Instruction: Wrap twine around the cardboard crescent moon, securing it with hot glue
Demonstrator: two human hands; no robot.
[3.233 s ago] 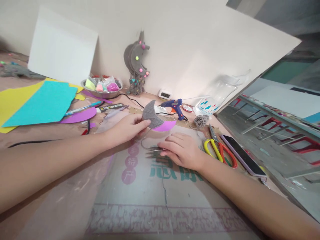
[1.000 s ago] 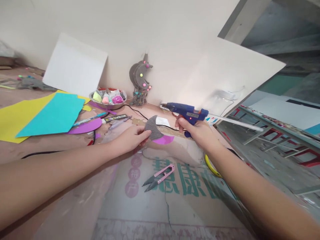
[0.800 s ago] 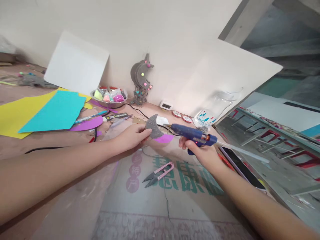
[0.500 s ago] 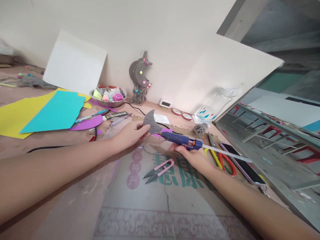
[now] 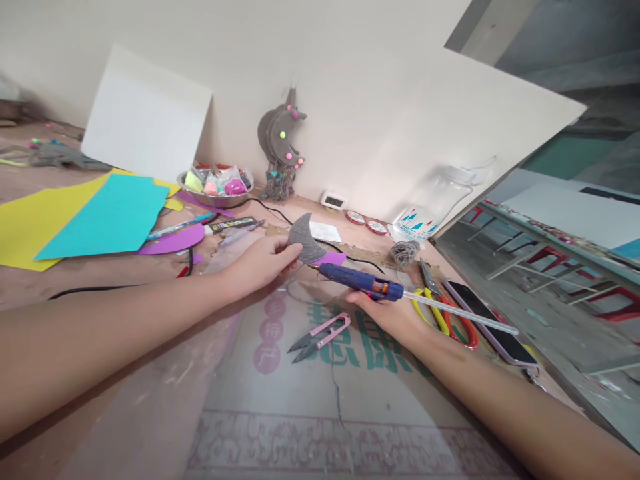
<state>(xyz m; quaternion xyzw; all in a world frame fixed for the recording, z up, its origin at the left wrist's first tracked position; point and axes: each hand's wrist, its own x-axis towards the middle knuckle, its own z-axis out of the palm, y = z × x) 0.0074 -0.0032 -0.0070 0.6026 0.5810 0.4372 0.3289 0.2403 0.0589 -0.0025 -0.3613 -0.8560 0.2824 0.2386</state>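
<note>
My left hand [image 5: 267, 262] pinches a grey yarn-wrapped crescent piece [image 5: 306, 239] between thumb and fingers. In my right hand [image 5: 380, 308] is a blue hot glue gun [image 5: 355, 279], its nozzle pointing left at the lower edge of the crescent. Whether the tip touches the yarn I cannot tell. A clear glue stick [image 5: 465, 312] sticks out of the gun's back end, and a red light glows near my fingers. Below the gun, pink-handled thread snips [image 5: 323, 335] lie on a printed plastic sheet [image 5: 250, 400].
Scissors [image 5: 445, 307] and a phone [image 5: 490, 323] lie to the right, near a grey yarn ball [image 5: 405, 252] and a clear jar [image 5: 430, 203]. A decorated moon ornament [image 5: 280, 143] stands by the wall. Coloured sheets [image 5: 107, 217] and a metal bowl [image 5: 215, 197] are left.
The view has shifted slightly. Both hands keep their holds on the crescent piece and the glue gun, with the nozzle still at the crescent's lower edge.
</note>
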